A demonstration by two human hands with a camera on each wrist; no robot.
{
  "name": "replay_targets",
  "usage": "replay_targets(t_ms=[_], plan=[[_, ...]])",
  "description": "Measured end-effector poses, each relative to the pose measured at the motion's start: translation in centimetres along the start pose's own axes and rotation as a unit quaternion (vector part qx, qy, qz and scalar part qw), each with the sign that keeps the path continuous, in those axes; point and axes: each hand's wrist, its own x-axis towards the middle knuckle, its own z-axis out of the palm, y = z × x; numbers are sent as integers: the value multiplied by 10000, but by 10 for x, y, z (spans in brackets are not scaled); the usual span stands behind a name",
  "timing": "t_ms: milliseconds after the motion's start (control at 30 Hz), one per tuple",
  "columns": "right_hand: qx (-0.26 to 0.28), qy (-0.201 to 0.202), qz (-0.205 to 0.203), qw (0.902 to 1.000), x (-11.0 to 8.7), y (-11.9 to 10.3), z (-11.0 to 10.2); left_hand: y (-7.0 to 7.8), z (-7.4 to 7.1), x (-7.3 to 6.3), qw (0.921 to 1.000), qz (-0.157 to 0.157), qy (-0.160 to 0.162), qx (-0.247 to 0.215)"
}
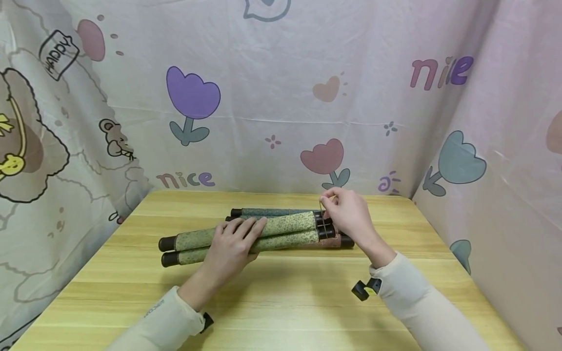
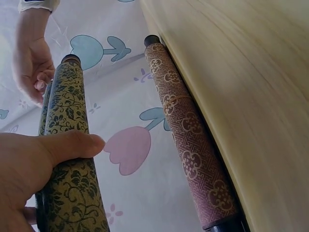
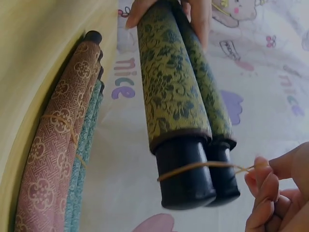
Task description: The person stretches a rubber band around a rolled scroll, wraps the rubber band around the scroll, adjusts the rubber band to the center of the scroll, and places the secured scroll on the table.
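Note:
My left hand point(image 1: 232, 246) grips a green-and-yellow patterned double scroll point(image 1: 290, 224) around its middle, with the thumb across one roll in the left wrist view. The two rolls lie side by side, tilted, held above the table. At their right end, a thin tan rubber band point(image 3: 193, 166) loops around both black end knobs point(image 3: 186, 186). My right hand point(image 1: 351, 212) pinches the far side of that band between thumb and finger, drawing it out from the knobs.
Behind and below the held scroll, a dark red patterned scroll point(image 2: 183, 135) lies on the wooden table point(image 1: 272, 302), with a band around it. Beside it lies a teal scroll point(image 3: 82, 150). A printed curtain point(image 1: 263, 97) hangs along the table's back and sides.

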Motion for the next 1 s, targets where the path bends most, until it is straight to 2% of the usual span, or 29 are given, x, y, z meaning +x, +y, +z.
replay_targets(t_ms=[133,433,600,733,833,1000], plan=[[155,-213,188,9995,4,7,-3,-1,0,0,10000,-5,68,0],[96,-252,-9,9996,4,5,-5,-2,0,2,9999,12,94,62],[388,-311,310,9983,6,7,-5,-1,1,4,9996,-18,259,81],[1032,-444,690,9913,9,13,-4,0,2,3,9990,-19,444,-20],[1944,-663,992,9736,10,18,-3,0,2,1,9987,-29,515,17],[3658,-972,1486,9136,9,21,-2,-1,3,-1,9975,13,701,63]])
